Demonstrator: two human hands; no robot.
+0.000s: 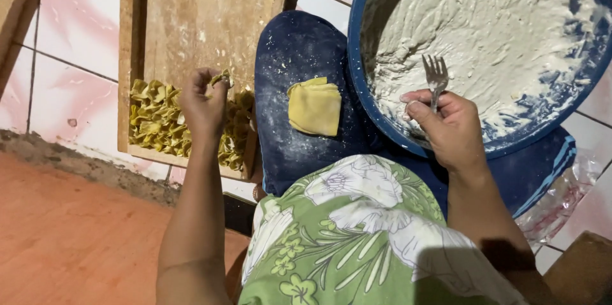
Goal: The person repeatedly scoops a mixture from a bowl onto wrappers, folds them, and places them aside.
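Note:
My left hand [204, 104] is closed on a folded yellow dumpling [221, 78], held just above a pile of folded dumplings [156, 120] at the near end of a wooden tray [191, 12]. My right hand [446, 126] grips a metal fork [436, 75], tines up, over the rim of a big blue basin [363, 88] smeared with pale filling paste [491, 31]. A small stack of square yellow wrappers [314, 107] rests on my knee, which is covered in flour-dusted dark blue cloth [293, 50].
The tray lies on a white-and-pink tiled floor [70, 31]. A reddish floor [70, 235] sits lower at the left. My green floral top [344, 235] fills the bottom middle. A clear plastic bag [561, 196] lies under the basin at the right.

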